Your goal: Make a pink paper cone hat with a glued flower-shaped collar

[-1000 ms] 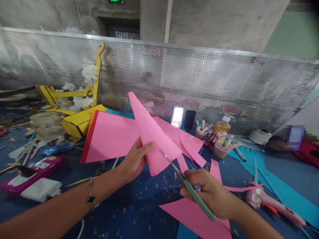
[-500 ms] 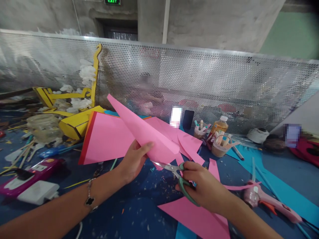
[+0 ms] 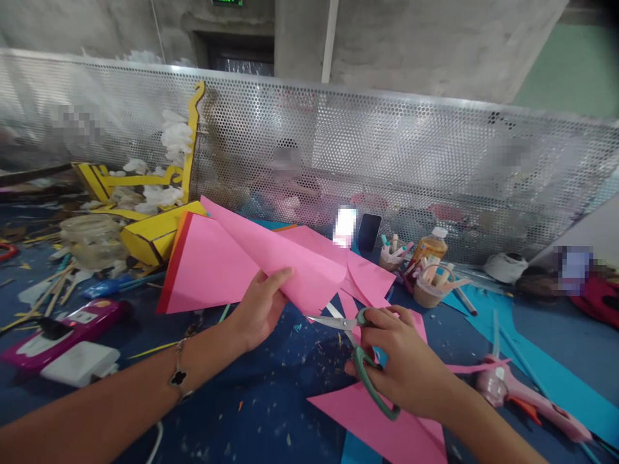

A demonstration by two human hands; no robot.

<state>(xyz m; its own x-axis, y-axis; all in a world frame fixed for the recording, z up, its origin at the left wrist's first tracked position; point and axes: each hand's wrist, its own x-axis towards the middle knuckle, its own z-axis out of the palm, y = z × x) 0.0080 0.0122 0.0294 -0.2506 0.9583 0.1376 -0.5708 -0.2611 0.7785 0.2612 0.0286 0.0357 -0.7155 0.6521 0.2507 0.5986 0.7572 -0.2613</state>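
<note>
My left hand (image 3: 261,306) grips a curled pink paper sheet (image 3: 285,264) at mid-frame, held up above the blue work surface (image 3: 275,399). My right hand (image 3: 406,364) closes firmly around green-handled scissors (image 3: 341,322), blades partly open, empty, tips just beside the sheet's lower edge. Another pink paper piece (image 3: 372,419) lies below the right hand; pink glue gun (image 3: 527,399) at lower right.
</note>
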